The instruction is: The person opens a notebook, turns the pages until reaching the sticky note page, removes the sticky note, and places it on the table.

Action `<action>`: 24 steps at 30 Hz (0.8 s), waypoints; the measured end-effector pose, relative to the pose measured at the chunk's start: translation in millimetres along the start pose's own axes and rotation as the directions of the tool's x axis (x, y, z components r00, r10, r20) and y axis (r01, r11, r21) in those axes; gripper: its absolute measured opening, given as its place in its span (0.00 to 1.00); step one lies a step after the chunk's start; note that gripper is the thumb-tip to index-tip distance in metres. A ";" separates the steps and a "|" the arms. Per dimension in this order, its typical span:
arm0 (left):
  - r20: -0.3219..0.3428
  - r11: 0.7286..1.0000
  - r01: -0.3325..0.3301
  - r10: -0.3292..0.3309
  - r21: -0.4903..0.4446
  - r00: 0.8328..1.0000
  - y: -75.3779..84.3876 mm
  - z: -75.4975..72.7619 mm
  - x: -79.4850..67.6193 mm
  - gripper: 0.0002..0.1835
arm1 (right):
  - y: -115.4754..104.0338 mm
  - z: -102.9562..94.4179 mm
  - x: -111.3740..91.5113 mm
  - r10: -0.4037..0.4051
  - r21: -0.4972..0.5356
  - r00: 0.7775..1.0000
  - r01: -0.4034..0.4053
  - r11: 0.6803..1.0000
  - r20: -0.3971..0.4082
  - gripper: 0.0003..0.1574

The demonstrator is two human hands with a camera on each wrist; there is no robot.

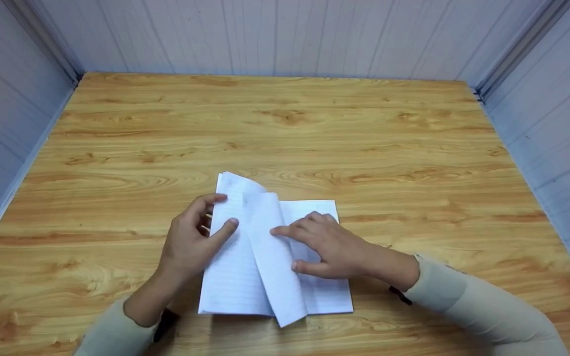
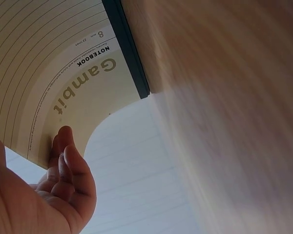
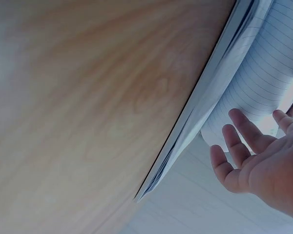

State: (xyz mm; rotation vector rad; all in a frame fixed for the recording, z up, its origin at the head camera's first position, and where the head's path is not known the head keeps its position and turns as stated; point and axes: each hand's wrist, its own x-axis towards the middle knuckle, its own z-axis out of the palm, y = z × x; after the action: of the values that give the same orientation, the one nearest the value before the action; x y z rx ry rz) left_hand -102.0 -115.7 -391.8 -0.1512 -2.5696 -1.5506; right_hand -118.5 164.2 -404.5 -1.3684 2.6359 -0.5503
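Note:
An open notebook (image 1: pixel 235 291) with white lined pages lies near the front of the table, its left half raised. My left hand (image 1: pixel 191 242) grips that half at its outer edge, thumb over the pages. In the left wrist view, the fingers of the left hand (image 2: pixel 63 190) lie against the cover (image 2: pixel 88 92), printed "Gambit NOTEBOOK". A single page (image 1: pixel 275 257) stands curved over the middle of the notebook. My right hand (image 1: pixel 332 247) touches this page with its index finger, the thumb by its edge. In the right wrist view, the right hand's (image 3: pixel 268 161) other fingers are spread loosely.
The notebook rests on a wood-grain table (image 1: pixel 285 133). Pale panel walls (image 1: pixel 295 39) rise along the table's back and both sides. A dark spine strip (image 2: pixel 127 48) runs beside the cover in the left wrist view.

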 end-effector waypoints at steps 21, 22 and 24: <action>0.001 0.998 -0.045 0.045 0.041 0.999 -1.1 -0.9 -0.7 0.26 | 2.1 -0.7 -1.4 0.094 -0.069 0.993 -0.099 0.993 -0.068 0.36; 0.002 0.998 -0.044 0.044 0.042 0.999 -1.0 -1.0 -0.7 0.26 | 3.4 -1.1 -1.9 0.114 -0.074 0.991 -0.119 0.990 -0.074 0.36; 0.005 0.998 -0.040 0.040 0.046 0.999 -0.8 -1.2 -0.7 0.26 | 6.1 -1.9 -2.6 0.149 -0.090 0.985 -0.157 0.984 -0.086 0.36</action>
State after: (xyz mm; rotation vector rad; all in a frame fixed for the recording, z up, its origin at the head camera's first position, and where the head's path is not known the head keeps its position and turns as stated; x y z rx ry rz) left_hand -101.4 -117.1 -392.0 -0.2004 -2.5862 -1.4782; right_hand -122.2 170.0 -405.1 -1.1771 2.8355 -0.4723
